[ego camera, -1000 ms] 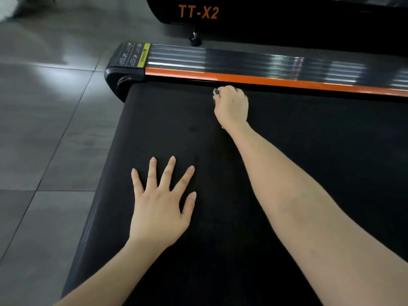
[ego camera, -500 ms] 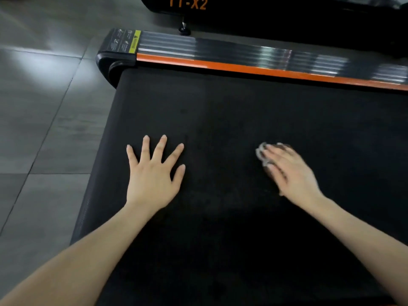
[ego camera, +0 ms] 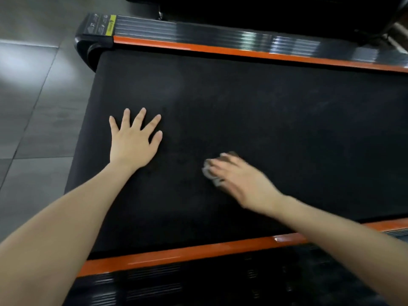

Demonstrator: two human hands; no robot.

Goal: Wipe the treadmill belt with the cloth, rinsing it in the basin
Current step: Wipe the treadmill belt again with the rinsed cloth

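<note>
The black treadmill belt (ego camera: 276, 120) fills the middle of the view. My left hand (ego camera: 133, 140) lies flat on it near its left end, fingers spread. My right hand (ego camera: 240, 180) presses a small grey cloth (ego camera: 210, 174) onto the belt nearer to me, fingers laid over it; the hand is blurred with motion. Most of the cloth is hidden under the fingers. No basin is in view.
Orange-edged side rails run along the far side (ego camera: 220, 48) and the near side (ego camera: 176, 253) of the belt. A black end cap (ego camera: 92, 45) closes the far left corner. Grey floor tiles (ego camera: 33, 96) lie to the left. Another black machine (ego camera: 265, 9) stands behind.
My right hand has dragged the cloth from the far rail back towards me and a little left across the belt. My left hand stayed flat in place. The near rail has come into view.
</note>
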